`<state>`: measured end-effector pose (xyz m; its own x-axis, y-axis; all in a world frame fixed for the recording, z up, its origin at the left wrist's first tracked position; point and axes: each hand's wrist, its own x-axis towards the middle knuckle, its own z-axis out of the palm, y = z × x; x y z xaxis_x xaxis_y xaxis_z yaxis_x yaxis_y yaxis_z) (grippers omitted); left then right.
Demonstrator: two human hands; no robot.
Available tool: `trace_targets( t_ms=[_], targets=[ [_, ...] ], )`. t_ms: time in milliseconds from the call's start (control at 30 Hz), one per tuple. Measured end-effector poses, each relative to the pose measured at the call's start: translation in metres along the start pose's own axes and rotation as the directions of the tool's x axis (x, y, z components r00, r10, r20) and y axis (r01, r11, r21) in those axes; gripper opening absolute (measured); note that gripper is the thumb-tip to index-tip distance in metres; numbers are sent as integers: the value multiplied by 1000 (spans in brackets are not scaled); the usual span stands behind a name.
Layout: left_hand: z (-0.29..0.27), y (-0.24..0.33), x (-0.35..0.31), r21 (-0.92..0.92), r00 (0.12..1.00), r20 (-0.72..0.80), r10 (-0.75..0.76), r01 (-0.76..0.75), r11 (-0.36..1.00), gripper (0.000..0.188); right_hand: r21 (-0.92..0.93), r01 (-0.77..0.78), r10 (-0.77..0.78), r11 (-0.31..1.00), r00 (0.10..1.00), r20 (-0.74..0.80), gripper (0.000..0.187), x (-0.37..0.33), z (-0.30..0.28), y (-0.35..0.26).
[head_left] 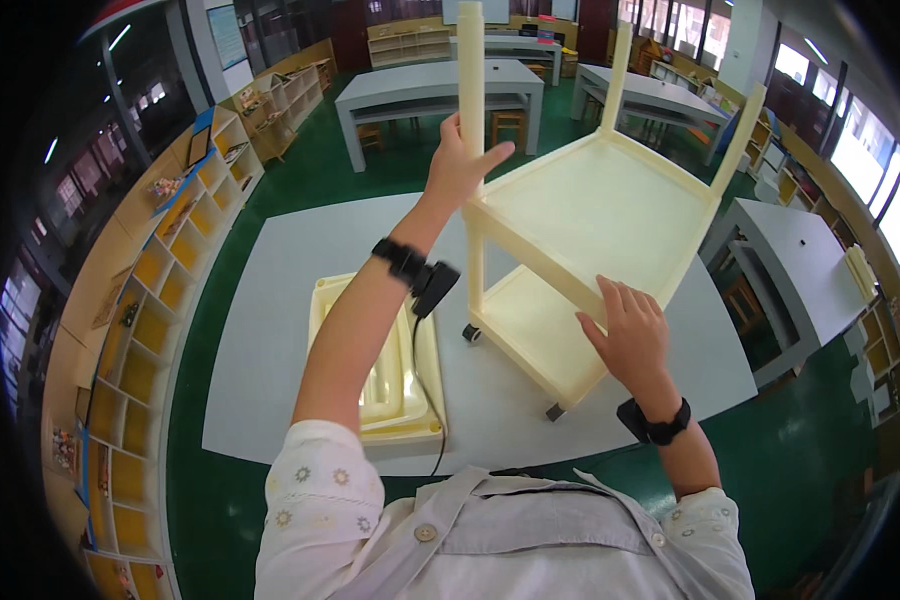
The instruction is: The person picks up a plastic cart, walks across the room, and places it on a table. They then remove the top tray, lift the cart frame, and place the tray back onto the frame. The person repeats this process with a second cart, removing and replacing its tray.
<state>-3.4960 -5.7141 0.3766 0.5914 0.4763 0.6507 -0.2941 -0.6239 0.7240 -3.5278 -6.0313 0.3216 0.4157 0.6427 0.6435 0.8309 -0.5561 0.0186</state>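
Note:
On the grey table stands a cream plastic rolling cart, with an upper shelf tray, a lower shelf tray and small dark casters. Three posts rise above the upper tray. My left hand is at the foot of the tall left post, fingers behind it and thumb stretched out to the right. Over the near rim of the upper tray my right hand is bent, fingertips on top and thumb on the outer side. That near corner is partly hidden by the hand.
Left of the cart, more cream tray parts lie on the table, partly behind my left forearm. A black cable hangs from my left wrist device. Other grey tables stand beyond, and shelving lines the left side.

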Motion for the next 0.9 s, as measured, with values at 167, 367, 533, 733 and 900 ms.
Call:
trace_targets(
  t_ms=[167,367,533,733,900],
  targets=[
    [16,-14,7,-285,992,8,-122,119,951,38,34,85,-81,996,990,-114,34,-10,8,33],
    [32,32,-44,-524,981,140,-131,186,831,32,226,-242,218,944,968,128,31,-27,-29,82],
    [44,55,-70,-518,986,56,-159,165,839,29,-155,-78,81,985,997,12,44,-11,-20,46],
    [8,63,-81,-666,858,513,9,391,635,26,-147,68,-109,987,950,-292,50,-16,14,57],
    [-23,68,-98,-663,881,470,-56,394,637,29,-19,66,-69,998,972,-226,51,-10,17,41]
  ],
)
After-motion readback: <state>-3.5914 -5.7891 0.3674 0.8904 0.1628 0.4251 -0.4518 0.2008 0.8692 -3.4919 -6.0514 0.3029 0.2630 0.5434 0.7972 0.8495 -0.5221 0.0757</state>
